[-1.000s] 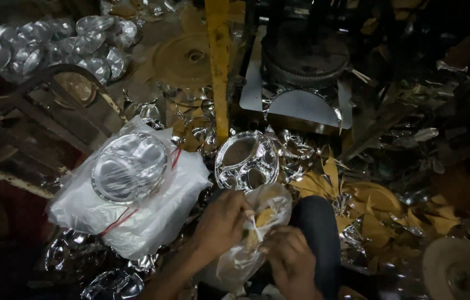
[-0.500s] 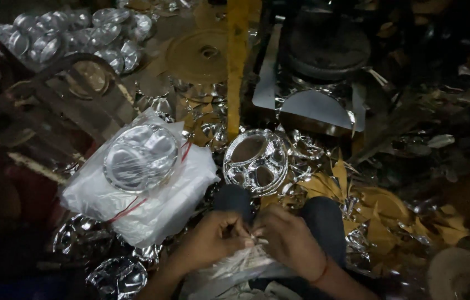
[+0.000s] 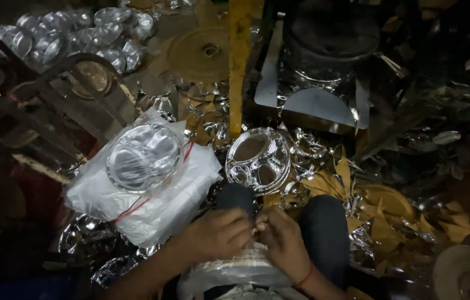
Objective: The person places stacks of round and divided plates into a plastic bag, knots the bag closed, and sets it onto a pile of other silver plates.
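My left hand (image 3: 212,233) and my right hand (image 3: 282,241) meet fingertip to fingertip over a clear plastic bag (image 3: 235,272) of stacked silver foil plates on my lap, both pinching the bag's gathered top. Just beyond my knees a loose silver compartment plate (image 3: 259,158) leans tilted on foil scraps. To the left lies a bagged stack of silver plates (image 3: 146,172), wrapped in clear plastic with a red band.
A dark pressing machine (image 3: 324,61) with a yellow post (image 3: 239,61) stands ahead. Several silver bowls (image 3: 73,36) pile at the far left behind a metal frame (image 3: 68,83). Gold and silver foil offcuts (image 3: 379,205) litter the floor on the right.
The bag was held up and open a second ago; it has come down onto my lap and both hands have closed together on its top. The view shifted slightly right.
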